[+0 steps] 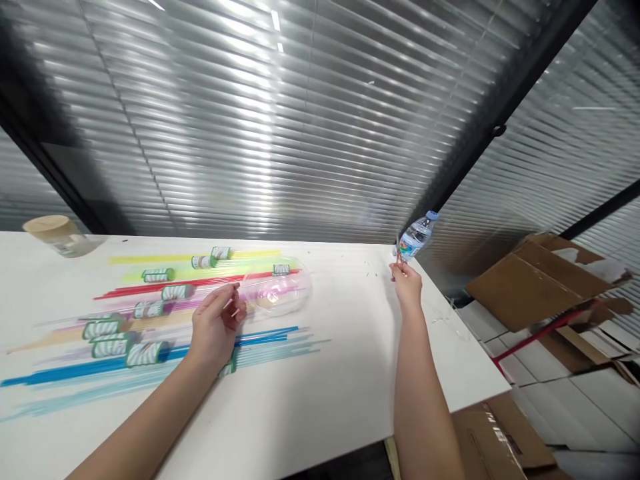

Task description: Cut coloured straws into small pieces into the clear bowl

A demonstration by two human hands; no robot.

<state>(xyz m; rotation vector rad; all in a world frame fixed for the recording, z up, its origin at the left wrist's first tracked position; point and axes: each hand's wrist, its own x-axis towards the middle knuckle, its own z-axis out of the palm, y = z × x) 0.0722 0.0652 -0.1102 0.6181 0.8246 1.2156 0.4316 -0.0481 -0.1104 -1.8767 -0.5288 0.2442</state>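
Observation:
My left hand (218, 327) hovers over the bundles of thin coloured strips, its thumb and fingertips pinched together. What they hold, if anything, is too thin and blurred to make out. Just beyond those fingertips is a clear, round plastic bowl-like thing (275, 288), with coloured strips showing through it. At the table's right end, my right hand (409, 285) grips a small pair of scissors (399, 252), blades pointing up. Right behind them a water bottle (417, 235) with a blue cap stands near the corner. Green-and-white paper bands (145, 354) wrap the strips.
A jar with a wooden-looking lid (54, 230) stands at the far left of the white table (345, 373). Small dark scraps lie near the scissors, and a clear strand (453, 320) near the right edge. Cardboard boxes (533, 280) are beyond it. Blinds rise behind.

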